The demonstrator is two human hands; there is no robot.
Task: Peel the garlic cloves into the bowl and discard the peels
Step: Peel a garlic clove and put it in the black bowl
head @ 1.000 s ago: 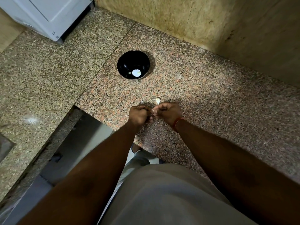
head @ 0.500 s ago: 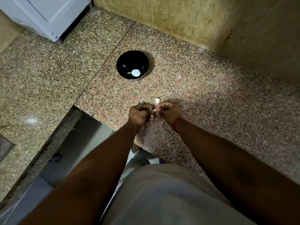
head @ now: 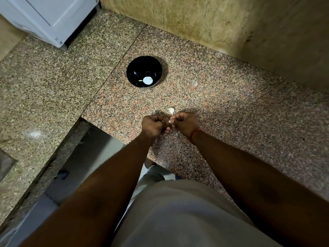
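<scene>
Pinching one garlic clove (head: 169, 121) between curled fingertips, left hand (head: 154, 126) and right hand (head: 185, 123) meet; another clove (head: 171, 110) lies just beyond the fingers.

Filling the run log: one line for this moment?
both hands pinch garlic clove | bowl holds peeled piece | loose clove on counter

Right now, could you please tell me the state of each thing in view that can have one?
Black bowl: upright on the counter, holding a peeled clove.
Garlic clove: lying on the counter, beyond the hands, unpeeled.
Held clove: pinched between both hands, mostly hidden.
Left hand: curled, grip on the held clove.
Right hand: curled, grip on the held clove.
</scene>
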